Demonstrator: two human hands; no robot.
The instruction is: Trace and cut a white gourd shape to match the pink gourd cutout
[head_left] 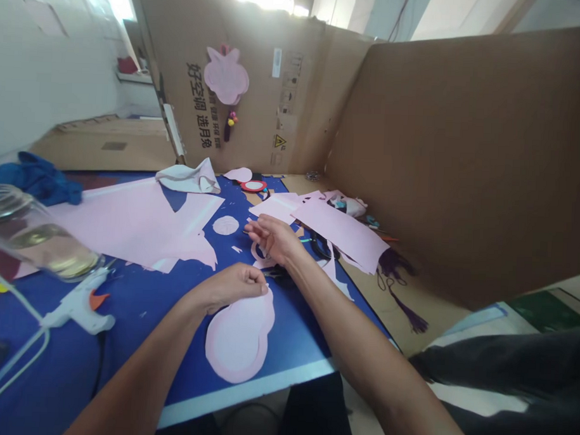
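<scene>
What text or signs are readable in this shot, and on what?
"好空调" and "选月兔": large black print on the upright cardboard sheet.
Smaller print beside it: too small to read.
White label on the cardboard: too small to read.
Yellow warning triangle: wording too small to read.

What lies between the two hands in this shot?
In the head view, a curled pink strip and a dark tool, possibly scissors, lie between the left hand and the right hand.
</scene>
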